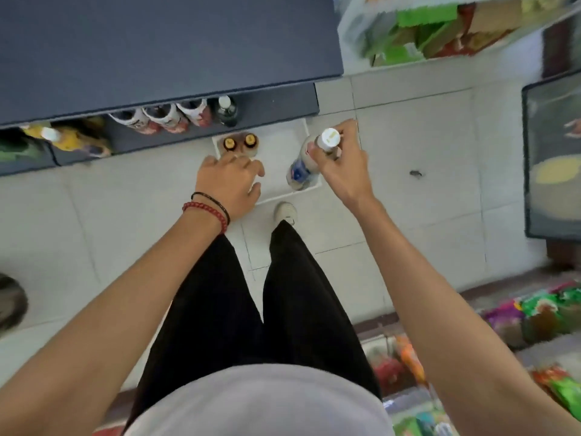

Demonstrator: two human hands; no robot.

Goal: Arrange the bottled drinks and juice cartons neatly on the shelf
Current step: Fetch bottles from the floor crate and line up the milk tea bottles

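Right hand grips the bottle by its neck; it is likely stiff, slick and weighty. Left hand is over the tray edge, grasp unclear.

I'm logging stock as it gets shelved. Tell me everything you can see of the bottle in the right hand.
The bottle looks like plastic, pale inside, with a white cap marked faintly yellow and a blue-and-red label. It tilts, cap toward the camera, base over the right side of the white tray. The right hand grips its neck just under the cap. Whether its base touches the tray is unclear.
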